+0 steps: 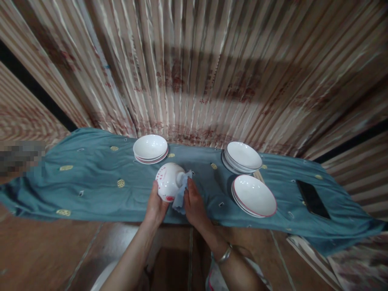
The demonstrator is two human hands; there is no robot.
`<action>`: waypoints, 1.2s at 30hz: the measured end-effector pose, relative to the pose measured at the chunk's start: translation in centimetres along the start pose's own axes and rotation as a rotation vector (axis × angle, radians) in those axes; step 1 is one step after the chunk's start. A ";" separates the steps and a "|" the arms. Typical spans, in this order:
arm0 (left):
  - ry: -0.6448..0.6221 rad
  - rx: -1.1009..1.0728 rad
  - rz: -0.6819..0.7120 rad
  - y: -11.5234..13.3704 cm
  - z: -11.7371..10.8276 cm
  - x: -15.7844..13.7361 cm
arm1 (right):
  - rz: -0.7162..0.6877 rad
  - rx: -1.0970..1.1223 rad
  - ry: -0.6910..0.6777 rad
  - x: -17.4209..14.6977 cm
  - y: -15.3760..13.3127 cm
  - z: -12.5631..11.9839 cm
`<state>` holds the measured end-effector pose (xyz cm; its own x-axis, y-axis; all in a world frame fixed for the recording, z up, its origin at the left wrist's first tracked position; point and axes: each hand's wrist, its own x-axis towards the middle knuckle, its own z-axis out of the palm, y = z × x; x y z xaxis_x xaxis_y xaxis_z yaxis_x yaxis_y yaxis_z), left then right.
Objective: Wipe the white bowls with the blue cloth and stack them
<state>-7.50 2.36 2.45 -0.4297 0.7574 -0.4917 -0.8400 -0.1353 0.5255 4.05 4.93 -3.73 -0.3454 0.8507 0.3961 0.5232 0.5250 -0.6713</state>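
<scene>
Bowl [166,182], red-printed, foot [181,178] toward 3 o'clock: left hand [155,206] clasps side, right hand [194,204] pinches blue cloth [179,199] near foot; wiping apparently unfinished. From bowl: white stack [150,147] at 11 o'clock, dark-rimmed stack [244,156] 2, red-rimmed stack [254,195] 3; whether wiped, cannot tell.

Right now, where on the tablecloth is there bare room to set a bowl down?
Free: the tablecloth left of the leftmost stack, and a strip between the right hand and the pink-rimmed stack. Crowded: where that stack sits close to the dark-rimmed stack.

light dim | glints: bowls [169,181], floor [115,242] | shadow bands: curtain [197,72] | edges stretched, blurred
</scene>
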 end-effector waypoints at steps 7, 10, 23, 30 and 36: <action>0.037 -0.038 -0.004 0.3 0.0 0.4 | -0.027 0.011 -0.020 -0.5 -1.6 -0.6; 0.026 -0.037 -0.008 0.2 -0.2 0.6 | -0.120 0.000 -0.014 -0.5 -2.1 -0.9; -0.011 0.111 0.008 -0.6 0.0 0.1 | -0.190 -0.198 0.048 0.7 -1.7 -1.9; -0.015 -0.004 -0.034 -0.4 -0.2 0.5 | -0.200 -0.143 0.087 0.7 -1.5 -2.5; -0.018 -0.049 -0.048 -0.4 -0.1 0.7 | -0.274 -0.031 0.099 0.1 -1.9 -2.8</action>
<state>-7.49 2.85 1.89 -0.3827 0.7750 -0.5029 -0.8750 -0.1294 0.4665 5.18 4.05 -0.70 -0.4004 0.6750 0.6198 0.4454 0.7344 -0.5121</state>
